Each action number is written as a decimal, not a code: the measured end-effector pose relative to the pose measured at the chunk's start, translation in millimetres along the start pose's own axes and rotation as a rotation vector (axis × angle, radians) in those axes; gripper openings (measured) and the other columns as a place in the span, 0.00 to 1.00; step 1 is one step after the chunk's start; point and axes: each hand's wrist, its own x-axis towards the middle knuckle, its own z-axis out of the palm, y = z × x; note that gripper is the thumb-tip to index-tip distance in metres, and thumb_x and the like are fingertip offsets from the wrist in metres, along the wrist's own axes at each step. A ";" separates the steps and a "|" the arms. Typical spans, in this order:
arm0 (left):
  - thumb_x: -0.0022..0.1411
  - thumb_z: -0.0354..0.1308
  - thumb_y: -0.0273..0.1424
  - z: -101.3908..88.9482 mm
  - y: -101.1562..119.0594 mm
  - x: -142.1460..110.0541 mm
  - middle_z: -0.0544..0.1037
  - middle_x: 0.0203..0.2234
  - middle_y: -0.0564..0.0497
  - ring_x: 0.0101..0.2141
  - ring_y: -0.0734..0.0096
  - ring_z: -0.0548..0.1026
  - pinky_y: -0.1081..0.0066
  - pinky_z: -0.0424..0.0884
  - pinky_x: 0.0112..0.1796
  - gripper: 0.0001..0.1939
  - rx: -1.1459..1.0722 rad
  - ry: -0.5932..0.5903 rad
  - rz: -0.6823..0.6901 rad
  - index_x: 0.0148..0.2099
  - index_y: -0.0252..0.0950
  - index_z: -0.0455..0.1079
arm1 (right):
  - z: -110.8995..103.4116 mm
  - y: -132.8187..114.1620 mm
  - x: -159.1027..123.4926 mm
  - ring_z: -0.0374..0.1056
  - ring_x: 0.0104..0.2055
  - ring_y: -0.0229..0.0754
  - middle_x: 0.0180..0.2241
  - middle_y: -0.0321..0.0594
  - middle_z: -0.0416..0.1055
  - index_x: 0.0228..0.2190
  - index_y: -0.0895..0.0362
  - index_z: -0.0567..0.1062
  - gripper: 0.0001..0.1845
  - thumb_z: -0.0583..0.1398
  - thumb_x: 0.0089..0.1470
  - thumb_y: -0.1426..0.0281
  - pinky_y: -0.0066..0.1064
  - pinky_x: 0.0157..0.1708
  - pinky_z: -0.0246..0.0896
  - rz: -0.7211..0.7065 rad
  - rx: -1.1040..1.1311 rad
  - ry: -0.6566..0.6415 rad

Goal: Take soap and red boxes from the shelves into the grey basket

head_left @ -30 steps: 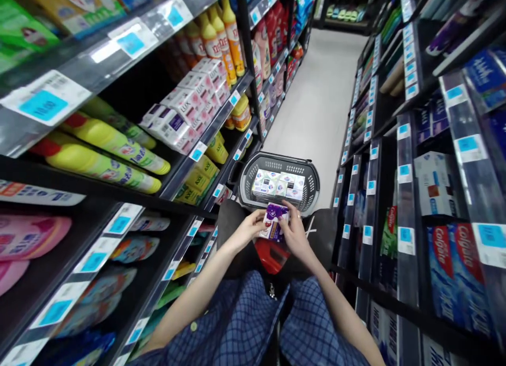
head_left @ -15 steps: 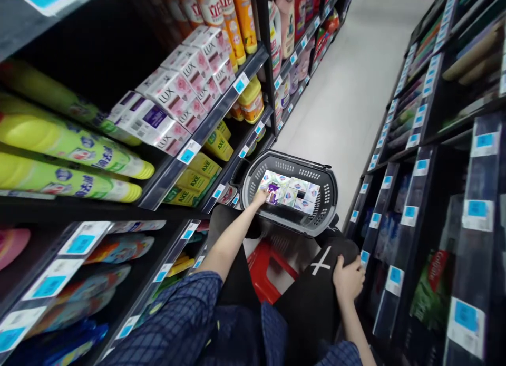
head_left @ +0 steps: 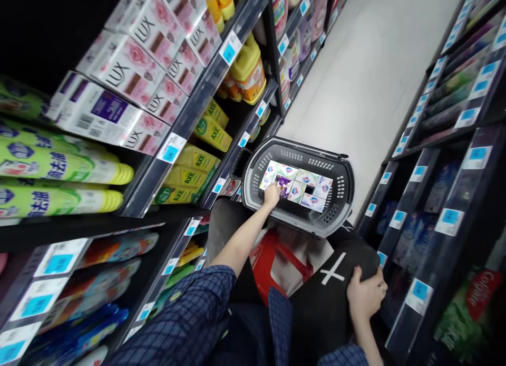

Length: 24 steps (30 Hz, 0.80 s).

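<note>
"Dark shelves (head_left: 71, 235) line a pale aisle floor (head_left: 379, 65); where is the small purple-and-white cardboard box (head_left: 283, 190)?"
"Inside the oval grey-and-black plastic basket (head_left: 293, 223), beside white boxes with green and blue print (head_left: 315, 202); the left hand (head_left: 272, 195) has its fingers against it, though I cannot tell whether they grip"
"And the right hand (head_left: 366, 293)?"
"Curled round the black-trousered knee (head_left: 364, 256), clasping it"

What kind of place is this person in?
Probably a supermarket or similar shop: the shelves hold rows of matching LUX boxes, price labels run along their edges, and there's a shopping basket with small boxes inside.
</note>
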 end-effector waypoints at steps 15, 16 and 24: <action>0.64 0.55 0.29 9.9 -0.5 -4.6 0.74 0.49 0.38 0.51 0.60 0.72 0.68 0.64 0.52 0.21 0.022 0.050 0.066 0.59 0.30 0.65 | 1.9 -0.4 -0.9 0.61 0.52 0.67 0.52 0.67 0.61 0.61 0.66 0.56 0.42 0.50 0.55 0.50 0.52 0.44 0.61 -0.031 0.007 0.043; 0.64 0.55 0.29 10.4 -0.6 -4.6 0.74 0.49 0.38 0.51 0.61 0.71 0.68 0.63 0.52 0.21 0.021 0.049 0.069 0.59 0.30 0.65 | 1.9 -0.4 -0.9 0.61 0.53 0.67 0.53 0.66 0.61 0.61 0.66 0.56 0.42 0.50 0.55 0.50 0.52 0.44 0.61 -0.031 0.006 0.043; 0.64 0.54 0.30 6.7 3.0 -8.6 0.72 0.51 0.37 0.53 0.57 0.69 0.66 0.60 0.55 0.23 0.035 0.024 0.073 0.60 0.28 0.63 | -0.3 -2.9 -1.4 0.61 0.54 0.67 0.53 0.66 0.61 0.61 0.65 0.56 0.42 0.50 0.55 0.50 0.53 0.45 0.61 -0.010 0.001 0.030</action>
